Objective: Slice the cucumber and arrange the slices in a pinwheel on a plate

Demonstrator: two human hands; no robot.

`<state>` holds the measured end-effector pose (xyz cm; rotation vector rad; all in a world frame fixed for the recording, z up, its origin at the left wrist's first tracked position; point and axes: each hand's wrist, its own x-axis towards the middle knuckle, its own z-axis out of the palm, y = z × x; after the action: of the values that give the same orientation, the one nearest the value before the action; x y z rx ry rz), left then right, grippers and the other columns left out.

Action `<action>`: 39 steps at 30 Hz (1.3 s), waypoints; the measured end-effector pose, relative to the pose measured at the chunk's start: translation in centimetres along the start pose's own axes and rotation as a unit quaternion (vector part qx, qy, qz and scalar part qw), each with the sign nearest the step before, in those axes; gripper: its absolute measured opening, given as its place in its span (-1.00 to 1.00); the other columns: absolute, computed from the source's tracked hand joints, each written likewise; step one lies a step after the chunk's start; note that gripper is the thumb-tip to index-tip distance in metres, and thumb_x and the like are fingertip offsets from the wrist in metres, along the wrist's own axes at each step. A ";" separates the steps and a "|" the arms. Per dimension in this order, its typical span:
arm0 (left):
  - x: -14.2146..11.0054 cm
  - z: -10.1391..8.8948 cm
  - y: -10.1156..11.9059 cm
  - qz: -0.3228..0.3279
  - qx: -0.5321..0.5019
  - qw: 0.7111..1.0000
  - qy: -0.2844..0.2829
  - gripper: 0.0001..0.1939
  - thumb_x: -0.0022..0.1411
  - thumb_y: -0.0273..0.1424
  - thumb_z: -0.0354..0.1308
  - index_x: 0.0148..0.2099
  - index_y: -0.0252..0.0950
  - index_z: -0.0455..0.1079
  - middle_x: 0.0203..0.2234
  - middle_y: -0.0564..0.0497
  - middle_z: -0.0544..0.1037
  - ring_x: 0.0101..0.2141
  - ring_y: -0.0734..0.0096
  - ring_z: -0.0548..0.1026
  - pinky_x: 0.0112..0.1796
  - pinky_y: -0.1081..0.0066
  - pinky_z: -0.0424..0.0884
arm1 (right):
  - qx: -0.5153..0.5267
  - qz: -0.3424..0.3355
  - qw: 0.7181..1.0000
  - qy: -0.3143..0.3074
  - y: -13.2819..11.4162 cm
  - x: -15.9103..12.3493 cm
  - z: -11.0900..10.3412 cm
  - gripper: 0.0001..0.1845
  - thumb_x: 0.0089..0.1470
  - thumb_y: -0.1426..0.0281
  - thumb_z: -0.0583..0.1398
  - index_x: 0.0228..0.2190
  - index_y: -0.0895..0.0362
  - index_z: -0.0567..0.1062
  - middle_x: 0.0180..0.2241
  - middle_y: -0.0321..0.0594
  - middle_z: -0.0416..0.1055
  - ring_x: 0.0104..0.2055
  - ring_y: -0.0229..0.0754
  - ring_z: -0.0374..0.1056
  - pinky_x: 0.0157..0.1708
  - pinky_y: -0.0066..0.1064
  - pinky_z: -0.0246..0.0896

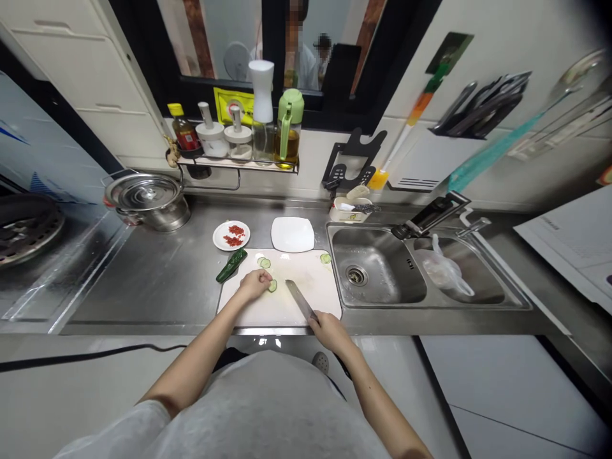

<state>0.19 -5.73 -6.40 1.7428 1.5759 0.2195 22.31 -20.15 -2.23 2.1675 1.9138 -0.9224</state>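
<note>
My right hand (pixel 329 328) is wrapped round the handle of a kitchen knife (pixel 299 298), whose blade lies low over the white cutting board (pixel 248 312) and points away to the left. On the board's left half, my left hand (pixel 255 285) pinches a cucumber slice (pixel 272 285) at its fingertips. Just beyond that hand lie a couple of overlapping slices (pixel 264 262). Another cucumber piece (pixel 326 258) rests at the board's far right corner. A dark green length of cucumber (pixel 232 265) lies across the board's far left corner.
Behind the board stand a plate (pixel 217 239) of chopped red pieces and a white square dish (pixel 292 234). A sink (pixel 377 268) borders the board on the right, with a plastic bag (pixel 442 271) in its second basin. A lidded steel pot (pixel 162 204) is at left, below a condiment rack (pixel 239 162).
</note>
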 end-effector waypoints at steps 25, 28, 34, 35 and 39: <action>-2.5 0.8 -1.4 0.018 0.110 0.994 0.014 -0.70 0.09 -0.46 0.07 -0.12 -0.12 0.46 -0.24 0.00 0.56 -0.11 0.18 0.42 -0.10 0.22 0.16 | -0.065 -0.021 0.996 -0.061 -4.3 -1.1 0.9 -0.66 0.21 0.37 -0.03 -0.17 0.18 0.50 -0.16 0.05 0.50 -0.10 -0.01 0.42 -0.27 -0.35 0.15; -2.3 0.7 -1.4 0.017 0.111 0.994 0.007 -0.71 0.10 -0.46 0.07 -0.13 -0.12 0.46 -0.26 0.01 0.56 -0.12 0.18 0.42 -0.10 0.21 0.16 | -0.077 -0.021 0.995 -0.066 -4.5 -1.0 0.5 -0.66 0.20 0.39 -0.02 -0.17 0.19 0.51 -0.16 0.07 0.50 -0.11 -0.01 0.43 -0.26 -0.34 0.16; -1.9 0.8 -0.9 0.017 0.130 0.991 0.010 -0.79 0.09 -0.38 0.11 -0.17 -0.16 0.42 -0.22 -0.01 0.53 -0.12 0.16 0.41 -0.11 0.22 0.17 | -0.087 -0.024 0.995 -0.053 -4.3 -1.1 0.4 -0.66 0.20 0.35 -0.01 -0.18 0.19 0.51 -0.17 0.06 0.51 -0.11 0.00 0.43 -0.27 -0.35 0.16; -1.9 0.9 -0.9 0.019 0.134 0.991 0.011 -0.80 0.09 -0.39 0.11 -0.18 -0.17 0.41 -0.21 -0.02 0.53 -0.12 0.16 0.40 -0.11 0.22 0.17 | -0.084 -0.022 0.995 -0.052 -4.3 -1.1 0.5 -0.66 0.20 0.35 -0.01 -0.18 0.19 0.51 -0.17 0.05 0.51 -0.11 0.00 0.43 -0.27 -0.35 0.15; -1.9 1.0 -0.7 0.025 0.132 0.991 0.015 -0.85 0.09 -0.43 0.10 -0.24 -0.18 0.39 -0.21 -0.01 0.52 -0.12 0.17 0.40 -0.11 0.22 0.16 | -0.072 -0.022 0.996 -0.052 -4.1 -1.5 0.4 -0.65 0.21 0.33 -0.02 -0.18 0.17 0.51 -0.19 0.03 0.51 -0.11 -0.02 0.42 -0.27 -0.36 0.13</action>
<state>-0.19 -7.97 -6.88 1.9907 1.6435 0.0620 18.34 -20.82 -0.59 1.9661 1.9221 -0.8571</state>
